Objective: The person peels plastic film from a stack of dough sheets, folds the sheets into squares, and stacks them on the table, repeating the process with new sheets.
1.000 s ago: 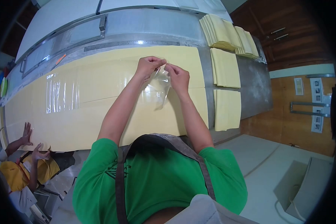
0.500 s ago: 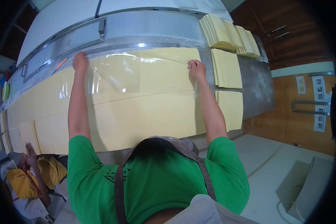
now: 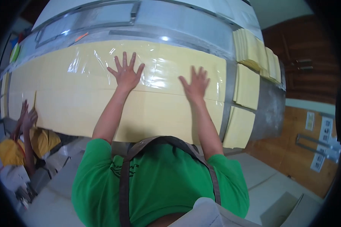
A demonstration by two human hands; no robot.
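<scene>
Creases and trapped air look like the main risk here: the clear film lies over the far pale-yellow strip, and its glints show wrinkles between the hands and off to the left, so uneven pressing could set those folds or drag the film askew. A palm pushing sideways rather than down might also shift the strip against the near strip, which lies along the seam just below. Both hands are flat with nothing gripped. The left hand is palm down, its fingers fanned wide, apparently resting on the film near the middle of the table. The right hand, a little blurred, has its fingers spread less widely toward the film's right end; whether its whole palm touches cannot be told. To the right are folded yellow sheets, just beside the strips' end, while a metal ruler lies beyond the far edge. At the near left, a co-worker's hand is at the strips' edge.
</scene>
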